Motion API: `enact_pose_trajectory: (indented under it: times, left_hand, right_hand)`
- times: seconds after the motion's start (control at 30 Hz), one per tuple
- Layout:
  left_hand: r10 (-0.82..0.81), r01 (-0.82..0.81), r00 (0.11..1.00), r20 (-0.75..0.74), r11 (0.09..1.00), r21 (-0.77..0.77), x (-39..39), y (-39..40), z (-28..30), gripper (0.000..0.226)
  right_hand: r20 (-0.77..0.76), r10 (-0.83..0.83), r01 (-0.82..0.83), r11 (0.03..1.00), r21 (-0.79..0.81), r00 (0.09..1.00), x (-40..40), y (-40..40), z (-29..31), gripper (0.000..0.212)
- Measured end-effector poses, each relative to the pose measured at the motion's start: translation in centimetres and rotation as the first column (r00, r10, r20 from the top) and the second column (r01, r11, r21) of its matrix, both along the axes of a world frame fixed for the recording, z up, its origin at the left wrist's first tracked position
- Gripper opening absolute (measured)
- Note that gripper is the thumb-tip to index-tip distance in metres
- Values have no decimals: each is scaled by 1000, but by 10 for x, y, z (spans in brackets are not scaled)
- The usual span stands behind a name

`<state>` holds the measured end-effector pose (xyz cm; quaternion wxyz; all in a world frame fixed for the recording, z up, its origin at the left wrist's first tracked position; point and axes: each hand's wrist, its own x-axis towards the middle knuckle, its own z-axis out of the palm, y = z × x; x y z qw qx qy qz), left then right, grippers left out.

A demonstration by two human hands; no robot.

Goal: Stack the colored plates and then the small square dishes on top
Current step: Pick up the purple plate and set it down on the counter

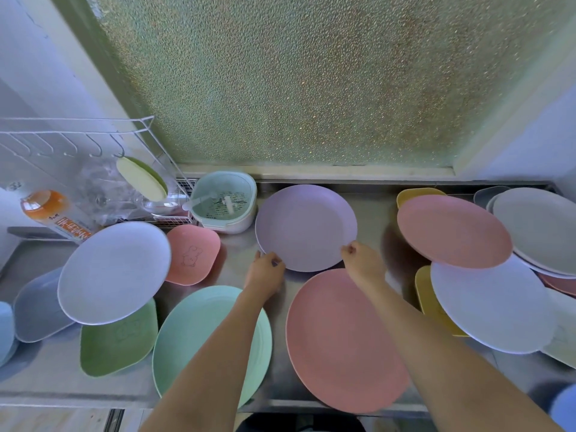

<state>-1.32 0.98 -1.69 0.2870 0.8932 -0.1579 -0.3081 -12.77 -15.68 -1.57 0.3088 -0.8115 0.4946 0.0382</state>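
- Lilac plate (305, 227): sits near the back edge of the surface (377, 210), about mid-width, just right of the mint strainer basket (224, 201). Both hands are on its near rim, so it looks like the plate in hand.
- Left hand (265, 271) pinches the rim at near-left; right hand (363, 260) pinches at near-right. The plate lies beyond both grips, its bulk stretching away toward the back edge. Can't tell if it's lifted or flat on the surface.
- Two-sided hold prob. keeps a wide, shallow plate level while it's carried.
- Large pink plate (343, 341): just in front, at the front edge, overlapping the lilac rim from the camera's angle. Likely the stack base, but that's a guess.
- Mint plate (190, 335): front edge, left of the forearms.
- Left side: white plate (113, 272) tilted, propped over a green square dish (117, 344); a pink square dish (191, 254) beside it.
- Right side: another pink plate (453, 230) leans over a white plate (492, 307) w/ yellow dishes (428, 294) under; grey plates (542, 229) at back-right corner.
- Nothing neatly stacked yet; small dishes scattered.
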Motion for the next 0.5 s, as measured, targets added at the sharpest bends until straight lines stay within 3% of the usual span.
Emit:
enact_pose_trajectory:
  times: [0.1,0.23,0.33,0.4,0.5]
  left_hand:
    - [88,-86,994,71,996,-32,-3,-5,4,22]
    - [178,-159,963,205,982,-104,-5,-9,19,22]
    - [212,-173,937,277,972,-157,-8,-10,29,17]
    - [204,-141,916,345,970,-198,-13,-8,29,17]
    - [139,-39,922,360,962,-271,-24,-3,27,34]
  right_hand:
    - [169,-150,149,989,19,974,7,2,6,29]
    - [243,-324,309,946,97,914,20,3,16,16]
    - [258,-586,493,798,346,768,25,3,21,31]
    - [266,-717,523,667,530,644,19,6,28,38]
    - [312,-722,489,663,567,618,-12,10,36,20]
